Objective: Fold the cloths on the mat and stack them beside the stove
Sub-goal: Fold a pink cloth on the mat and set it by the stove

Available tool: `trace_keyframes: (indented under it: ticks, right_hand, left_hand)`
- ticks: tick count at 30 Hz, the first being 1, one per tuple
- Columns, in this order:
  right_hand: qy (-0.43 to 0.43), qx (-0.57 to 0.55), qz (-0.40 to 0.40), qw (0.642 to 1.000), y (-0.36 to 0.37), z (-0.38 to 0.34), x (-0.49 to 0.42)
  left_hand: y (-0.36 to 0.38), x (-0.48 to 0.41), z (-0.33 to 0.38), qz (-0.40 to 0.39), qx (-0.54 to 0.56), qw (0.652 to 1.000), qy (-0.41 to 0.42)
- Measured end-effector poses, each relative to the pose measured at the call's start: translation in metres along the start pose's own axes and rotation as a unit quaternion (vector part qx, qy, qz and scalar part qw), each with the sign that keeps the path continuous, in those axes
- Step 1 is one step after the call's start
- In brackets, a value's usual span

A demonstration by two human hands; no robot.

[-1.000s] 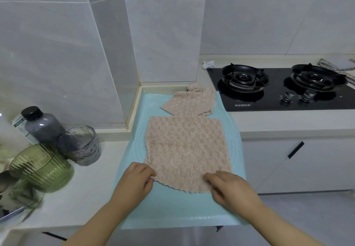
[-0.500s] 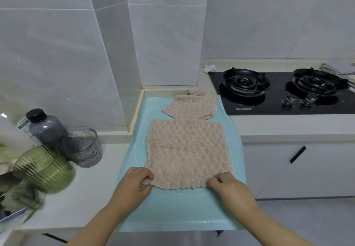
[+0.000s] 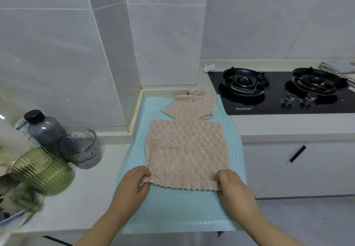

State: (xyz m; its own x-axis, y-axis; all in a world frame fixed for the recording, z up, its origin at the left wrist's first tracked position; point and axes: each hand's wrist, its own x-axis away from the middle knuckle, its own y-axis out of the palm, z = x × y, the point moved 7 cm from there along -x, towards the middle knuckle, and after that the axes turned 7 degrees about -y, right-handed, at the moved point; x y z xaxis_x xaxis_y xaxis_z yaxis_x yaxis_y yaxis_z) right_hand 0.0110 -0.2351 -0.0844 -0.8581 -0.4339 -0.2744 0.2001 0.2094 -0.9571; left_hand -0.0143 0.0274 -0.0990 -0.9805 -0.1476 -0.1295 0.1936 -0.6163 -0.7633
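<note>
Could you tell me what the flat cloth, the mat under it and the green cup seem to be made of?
The cloth looks like plush microfibre: fuzzy beige pile in a bumpy pattern, zigzag-cut edge. The mat seems silicone or soft plastic: thin, matte pale teal, printed circles. The green cup appears glass, possibly clear plastic: see-through, glossy, ribbed.

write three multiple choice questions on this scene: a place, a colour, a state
1. Where is the crumpled cloth? A) on a burner B) at the mat's far end C) in a bowl
2. The mat's colour? A) red B) black C) pale blue-green
3. How is the flat cloth held? A) by both near corners B) by one far corner C) not held
Answers: 1 B, it lies near the stove; 2 C, its bare edge shows; 3 A, left hand and right hand curl on the corners.
</note>
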Motion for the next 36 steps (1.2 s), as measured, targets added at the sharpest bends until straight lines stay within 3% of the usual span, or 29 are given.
trace_keyframes:
  ticks: [5, 9, 12, 17, 22, 29, 32, 36]
  right_hand:
    - [-0.014, -0.096, -0.027, 0.995, 0.002, 0.015, 0.009]
    - [0.063, -0.214, -0.044, 0.974, -0.001, 0.031, 0.002]
    - [0.122, -0.328, -0.036, 0.936, -0.006, 0.038, -0.003]
    - [0.200, -0.469, -0.053, 0.859, -0.001, 0.045, 0.004]
    - [0.244, -0.531, -0.080, 0.807, 0.000, 0.048, 0.011]
    - [0.221, -0.503, -0.174, 0.817, 0.004, 0.041, 0.014]
    - [0.220, -0.530, -0.174, 0.800, -0.001, 0.041, 0.009]
    - [0.228, -0.494, -0.121, 0.830, -0.003, 0.055, -0.003]
  left_hand:
    - [-0.010, -0.004, -0.006, -0.015, -0.036, 0.999, 0.020]
    - [-0.019, -0.006, -0.007, 0.019, -0.083, 0.995, 0.047]
    - [-0.020, -0.008, -0.007, 0.004, -0.047, 0.997, 0.054]
    - [-0.026, -0.006, -0.009, -0.042, 0.008, 0.998, -0.043]
    - [-0.026, -0.011, -0.011, -0.110, 0.010, 0.992, -0.065]
    - [-0.030, -0.018, -0.001, -0.160, 0.016, 0.985, -0.064]
    - [-0.029, -0.024, 0.006, -0.190, 0.016, 0.980, -0.063]
    - [-0.036, -0.041, 0.008, -0.164, -0.002, 0.984, -0.069]
